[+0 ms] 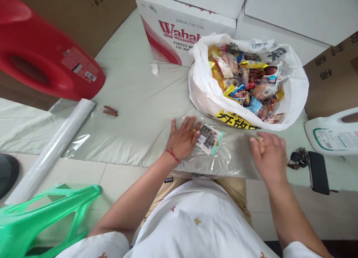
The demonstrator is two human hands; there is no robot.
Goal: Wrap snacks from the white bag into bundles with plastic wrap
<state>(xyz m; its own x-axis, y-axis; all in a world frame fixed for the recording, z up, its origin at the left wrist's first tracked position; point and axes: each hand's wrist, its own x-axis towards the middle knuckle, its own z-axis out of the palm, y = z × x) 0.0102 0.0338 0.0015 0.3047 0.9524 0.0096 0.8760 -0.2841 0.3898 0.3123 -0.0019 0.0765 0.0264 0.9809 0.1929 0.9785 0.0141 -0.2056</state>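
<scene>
My left hand [183, 138] lies flat with fingers spread on a sheet of clear plastic film [223, 161]. Its thumb side touches a small snack packet [210, 139], dark and white with a mint-green edge, which rests on the film. Over to the right, my right hand [269, 157] is closed, pinching a small tan, crumpled-looking piece [260, 144] between thumb and fingers; its exact kind is unclear. Just beyond both hands stands a white plastic bag [296, 90], its mouth wide, filled with wrapped snacks [251, 79].
Left are a film roll [53, 150], two brown sticks [110, 111], a red jug [50, 53] and a green stool [61, 209]. White cartons [184, 27] stand behind. On the right are keys [298, 158], a phone [319, 173] and a white jug [335, 135].
</scene>
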